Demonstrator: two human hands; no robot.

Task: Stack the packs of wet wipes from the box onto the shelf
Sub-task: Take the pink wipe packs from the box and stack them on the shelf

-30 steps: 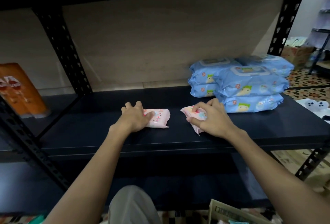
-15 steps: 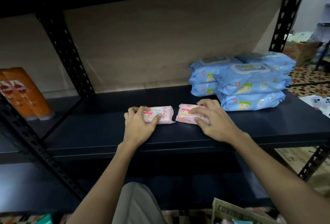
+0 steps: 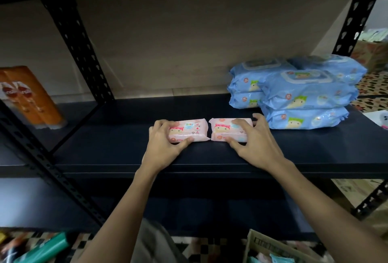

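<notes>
The dark metal shelf (image 3: 105,149) already carries a good part of the work: at its right side stands a group of large light-blue soft plastic packs of wet wipes (image 3: 298,92), in low stacks of two, one stack in front and others close behind it. Just left of that group, near the front edge of the shelf, two small pink flat packs of wet wipes (image 3: 210,129) lie side by side with their short ends touching. The left hand (image 3: 165,145) grips the left pink pack, with curled fingers over its far edge and the thumb at its near edge; the right hand (image 3: 255,142) holds the right pink pack in the same way. I judge that these two are being aligned and are not yet stacked. The brown cardboard box (image 3: 270,248) at the bottom edge seems to hold more packs, so work is left.
</notes>
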